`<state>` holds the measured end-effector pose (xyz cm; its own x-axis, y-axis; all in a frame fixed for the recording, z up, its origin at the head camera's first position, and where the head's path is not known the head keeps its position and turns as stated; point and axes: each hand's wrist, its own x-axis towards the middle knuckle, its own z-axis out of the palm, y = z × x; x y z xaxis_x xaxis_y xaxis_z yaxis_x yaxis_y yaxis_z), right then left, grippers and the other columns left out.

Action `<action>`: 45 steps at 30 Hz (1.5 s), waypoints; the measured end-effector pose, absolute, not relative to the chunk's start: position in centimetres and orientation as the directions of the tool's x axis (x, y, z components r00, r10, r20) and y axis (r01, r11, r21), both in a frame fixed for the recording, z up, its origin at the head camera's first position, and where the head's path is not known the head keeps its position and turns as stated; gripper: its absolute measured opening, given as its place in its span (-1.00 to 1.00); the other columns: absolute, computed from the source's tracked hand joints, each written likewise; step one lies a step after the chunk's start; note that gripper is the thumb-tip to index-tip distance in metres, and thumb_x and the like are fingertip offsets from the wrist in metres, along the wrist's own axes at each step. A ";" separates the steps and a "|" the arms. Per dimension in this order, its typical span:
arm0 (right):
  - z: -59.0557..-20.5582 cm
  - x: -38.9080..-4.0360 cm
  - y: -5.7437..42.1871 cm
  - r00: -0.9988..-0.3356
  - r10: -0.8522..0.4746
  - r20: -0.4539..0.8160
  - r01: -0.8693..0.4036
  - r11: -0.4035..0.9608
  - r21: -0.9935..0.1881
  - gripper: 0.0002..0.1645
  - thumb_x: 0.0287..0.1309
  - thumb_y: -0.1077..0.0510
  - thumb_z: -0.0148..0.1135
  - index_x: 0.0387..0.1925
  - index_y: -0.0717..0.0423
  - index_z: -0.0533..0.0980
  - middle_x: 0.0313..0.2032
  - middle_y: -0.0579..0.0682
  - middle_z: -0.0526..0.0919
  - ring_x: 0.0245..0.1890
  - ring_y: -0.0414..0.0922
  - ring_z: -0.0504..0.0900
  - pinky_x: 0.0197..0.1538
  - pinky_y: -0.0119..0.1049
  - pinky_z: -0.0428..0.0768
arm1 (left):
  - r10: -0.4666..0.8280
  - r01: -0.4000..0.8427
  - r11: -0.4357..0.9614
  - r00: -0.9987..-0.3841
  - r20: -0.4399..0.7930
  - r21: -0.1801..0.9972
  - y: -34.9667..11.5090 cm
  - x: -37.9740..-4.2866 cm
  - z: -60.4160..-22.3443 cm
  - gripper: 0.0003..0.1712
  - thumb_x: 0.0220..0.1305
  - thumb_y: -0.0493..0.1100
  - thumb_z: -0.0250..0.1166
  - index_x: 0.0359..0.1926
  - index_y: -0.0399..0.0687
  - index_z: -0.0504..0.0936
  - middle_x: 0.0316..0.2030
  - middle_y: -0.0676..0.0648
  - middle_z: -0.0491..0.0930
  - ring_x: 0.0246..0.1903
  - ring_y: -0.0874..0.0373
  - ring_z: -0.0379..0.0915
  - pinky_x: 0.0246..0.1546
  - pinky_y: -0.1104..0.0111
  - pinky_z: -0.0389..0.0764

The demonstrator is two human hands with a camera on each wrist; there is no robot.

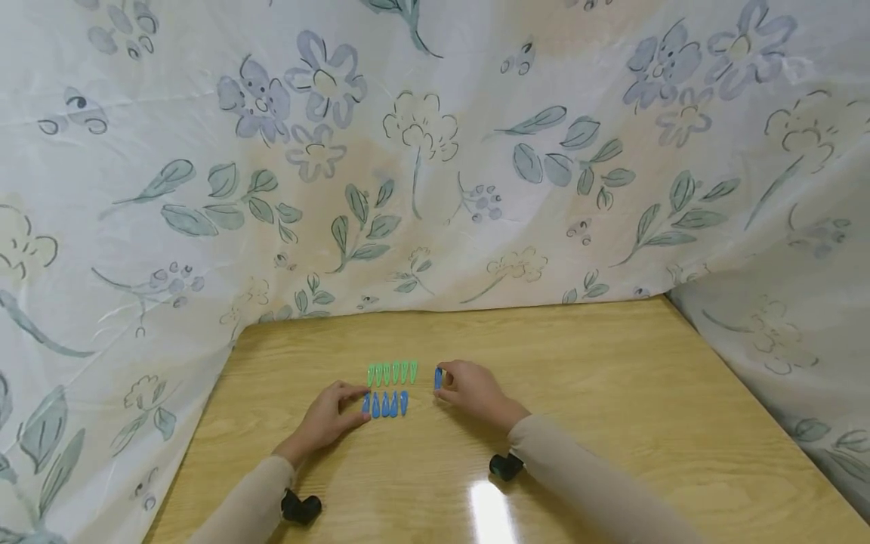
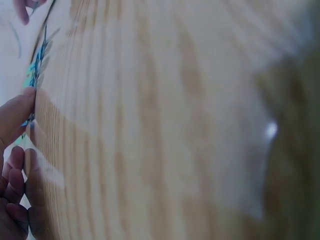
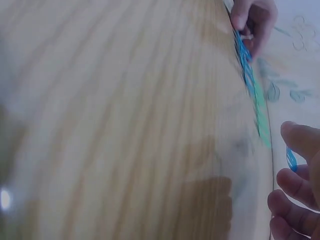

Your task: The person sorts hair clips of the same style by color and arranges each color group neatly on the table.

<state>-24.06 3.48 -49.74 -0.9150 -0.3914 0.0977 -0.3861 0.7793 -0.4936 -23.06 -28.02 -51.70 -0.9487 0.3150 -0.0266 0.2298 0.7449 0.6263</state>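
Several green snap hair clips (image 1: 396,372) lie side by side in a row on the table. Nearer to me runs a row of several blue snap hair clips (image 1: 385,404). My left hand (image 1: 329,415) holds the leftmost blue clip (image 1: 366,404) at its two ends, thumb at the near end and a finger at the far end. To the right of both rows, my right hand (image 1: 476,389) pinches another blue hair clip (image 1: 438,378) between thumb and finger. This clip (image 3: 291,159) also shows in the right wrist view, upright between the fingertips.
The wooden table (image 1: 578,363) stretches around the clips and to the right. A flowered cloth (image 1: 435,189) hangs behind it and along both sides. Black wrist devices (image 1: 301,508) sit on both sleeves. A bright light reflection lies on the near part of the table.
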 end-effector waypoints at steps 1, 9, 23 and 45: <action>-49.7 -23.9 3.1 -0.912 -0.398 0.098 -0.392 0.775 -0.496 -0.40 0.22 -0.05 0.42 0.18 0.21 0.59 -0.35 -0.17 0.64 -0.47 -0.33 0.43 -0.33 -0.40 0.49 | 0.316 0.229 0.744 -0.948 -0.028 0.628 -28.0 -23.0 -51.7 -0.43 0.18 0.03 0.51 0.21 0.07 0.66 -0.07 -0.01 0.58 -0.26 0.19 0.28 -0.25 0.37 0.35; -49.8 -23.1 0.4 -0.886 -0.452 0.103 -0.447 0.774 -0.449 -0.45 0.18 -0.08 0.45 0.09 0.16 0.62 -0.41 -0.21 0.57 -0.46 -0.34 0.39 -0.36 -0.44 0.43 | 0.320 0.228 0.736 -0.947 -0.031 0.638 -27.8 -22.8 -51.6 -0.44 0.19 0.02 0.50 0.21 0.07 0.66 -0.07 0.00 0.57 -0.27 0.18 0.26 -0.28 0.37 0.33; -50.2 -22.3 -1.1 -0.872 -0.478 0.109 -0.478 0.779 -0.406 -0.60 0.10 -0.09 0.49 -0.52 0.00 0.47 -0.59 -0.25 0.34 -0.56 -0.31 0.28 -0.53 -0.41 0.21 | 0.310 0.225 0.747 -0.950 -0.029 0.625 -27.8 -22.9 -51.7 -0.44 0.17 0.01 0.52 0.20 0.07 0.67 -0.09 0.01 0.58 -0.27 0.18 0.26 -0.27 0.37 0.32; -50.3 -21.8 -1.6 -0.889 -0.451 0.075 -0.446 0.821 -0.355 -0.44 0.06 -0.17 0.51 0.01 0.06 0.67 -0.31 -0.11 0.68 -0.36 -0.23 0.57 -0.34 -0.28 0.53 | 0.304 0.223 0.752 -0.952 -0.027 0.620 -28.1 -22.7 -51.8 -0.45 0.16 0.00 0.53 0.18 0.08 0.68 -0.13 0.03 0.57 -0.28 0.19 0.25 -0.27 0.36 0.31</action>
